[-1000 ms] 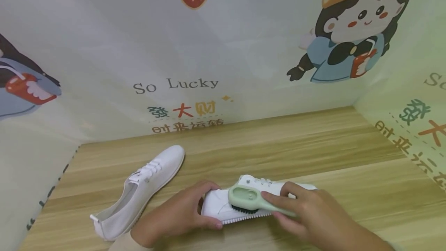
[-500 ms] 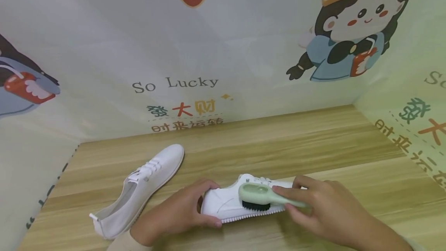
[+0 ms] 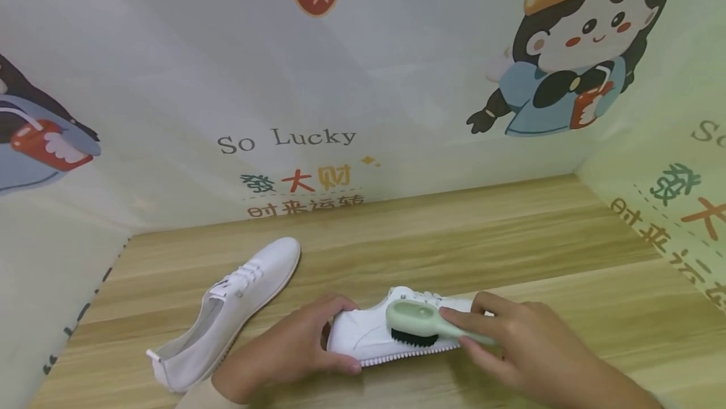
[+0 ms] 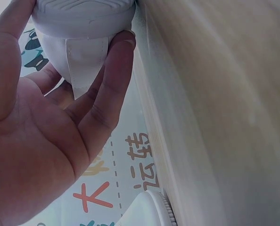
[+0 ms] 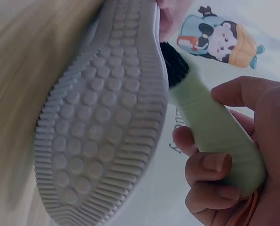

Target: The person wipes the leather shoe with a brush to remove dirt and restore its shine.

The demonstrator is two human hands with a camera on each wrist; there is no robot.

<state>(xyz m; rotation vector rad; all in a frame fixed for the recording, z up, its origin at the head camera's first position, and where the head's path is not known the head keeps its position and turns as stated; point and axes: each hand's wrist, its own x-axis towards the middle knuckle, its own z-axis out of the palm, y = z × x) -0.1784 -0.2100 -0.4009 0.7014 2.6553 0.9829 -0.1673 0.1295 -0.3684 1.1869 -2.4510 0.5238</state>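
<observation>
A white lace-up shoe [image 3: 363, 333] lies tipped on its side, its studded sole [image 5: 97, 108] facing the person. Gripping its heel [image 4: 86, 52] is my left hand [image 3: 306, 339], thumb along the sole edge and fingers round the far side. My right hand [image 3: 516, 339] holds a pale green shoe brush [image 3: 416, 317] by its handle [image 5: 220, 141]. The brush's black bristles [image 3: 414, 338] meet the shoe's side, below the laces. An orange cord [image 5: 246, 212] hangs from the handle end in the right wrist view. The toe is partly hidden behind the right hand in the head view.
Another white lace-up shoe [image 3: 255, 283] stands upright on the wood-grain table [image 3: 454, 232], left of my left hand. Printed cloth walls [image 3: 397, 81] with cartoon figures and lettering enclose the table at the back and both sides.
The brush and right hand moved right along the shoe's side towards the toe, then slightly back left. The left hand and both shoes stay in place.
</observation>
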